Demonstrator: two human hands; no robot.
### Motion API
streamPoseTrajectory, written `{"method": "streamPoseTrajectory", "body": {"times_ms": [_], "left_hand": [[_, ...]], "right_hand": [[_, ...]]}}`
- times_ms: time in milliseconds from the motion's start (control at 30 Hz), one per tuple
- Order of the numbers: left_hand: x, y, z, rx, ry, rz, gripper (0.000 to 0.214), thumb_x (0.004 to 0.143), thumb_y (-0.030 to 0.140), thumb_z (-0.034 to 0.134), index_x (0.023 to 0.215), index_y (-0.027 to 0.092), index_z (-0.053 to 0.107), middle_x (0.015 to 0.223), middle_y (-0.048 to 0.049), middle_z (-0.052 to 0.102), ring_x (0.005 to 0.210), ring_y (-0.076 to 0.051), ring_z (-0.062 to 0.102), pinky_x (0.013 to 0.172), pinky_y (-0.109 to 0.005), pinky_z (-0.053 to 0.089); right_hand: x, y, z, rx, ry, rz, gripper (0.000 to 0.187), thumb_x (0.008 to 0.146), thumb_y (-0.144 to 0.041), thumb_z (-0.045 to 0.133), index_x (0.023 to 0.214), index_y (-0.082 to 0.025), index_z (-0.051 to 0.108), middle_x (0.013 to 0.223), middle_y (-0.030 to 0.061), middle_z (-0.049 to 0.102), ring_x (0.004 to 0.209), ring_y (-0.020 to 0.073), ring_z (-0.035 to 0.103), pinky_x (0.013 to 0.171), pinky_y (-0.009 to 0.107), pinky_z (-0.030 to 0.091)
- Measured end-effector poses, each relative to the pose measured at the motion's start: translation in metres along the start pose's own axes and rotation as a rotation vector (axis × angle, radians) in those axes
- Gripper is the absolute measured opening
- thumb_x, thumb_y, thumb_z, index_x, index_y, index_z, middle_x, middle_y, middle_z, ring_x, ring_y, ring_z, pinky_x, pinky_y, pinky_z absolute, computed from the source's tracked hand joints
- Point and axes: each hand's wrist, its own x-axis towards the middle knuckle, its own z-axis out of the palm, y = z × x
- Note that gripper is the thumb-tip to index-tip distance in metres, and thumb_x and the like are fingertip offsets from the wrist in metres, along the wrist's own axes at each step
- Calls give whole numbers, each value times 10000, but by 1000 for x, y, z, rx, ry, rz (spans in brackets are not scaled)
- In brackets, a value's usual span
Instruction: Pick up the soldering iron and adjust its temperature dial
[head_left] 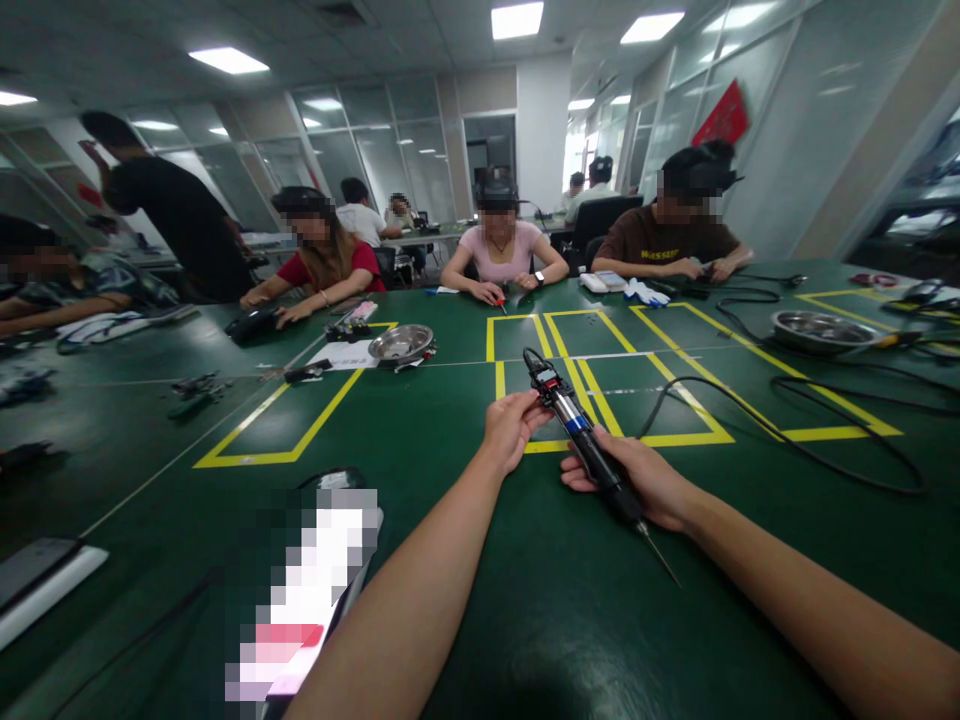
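Observation:
An electric screwdriver (592, 455), black with a silver and blue band, lies slantwise above the green table, its thin bit pointing down toward me. My right hand (637, 470) is closed around the body of it. At the cord end, the fingers of my left hand (514, 425) pinch near the red switch area; whether they grip the tool itself or a small part by it is hard to make out. A black cord loops up from the tool's far end.
Yellow tape rectangles (686, 440) mark the green table (525, 600). Steel bowls (401, 343) (821, 328) stand left and right. A black cable (847, 470) curls at the right. A device with a blurred screen (315, 590) lies by my left forearm. Several people sit opposite.

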Motion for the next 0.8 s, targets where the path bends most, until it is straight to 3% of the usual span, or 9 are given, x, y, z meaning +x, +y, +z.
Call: {"method": "streamPoseTrajectory", "body": {"times_ms": [200,433,800], "left_hand": [[0,-1,1,6,14,-7,166,764,184,739,822,85,619,906,-151,741,830,-216,723,896,-438,558],[0,0,2,27,49,-27,122,784,155,705,830,84,617,879,-144,738,813,-215,723,897,-447,554],[1,1,1,-39,35,-45,138,798,199,683,854,85,630,847,-131,734,799,-221,719,909,-466,546]], "right_hand": [[0,2,1,-73,-20,-88,304,883,-360,657,1072,-125,618,1012,149,723,789,170,706,671,266,599],[-1,0,0,-62,-60,-101,319,792,-247,756,1062,-142,622,1024,109,717,775,128,671,649,227,575],[2,3,-4,-63,-61,-120,254,809,-280,733,991,-128,641,960,99,721,682,104,625,606,217,534]]}}
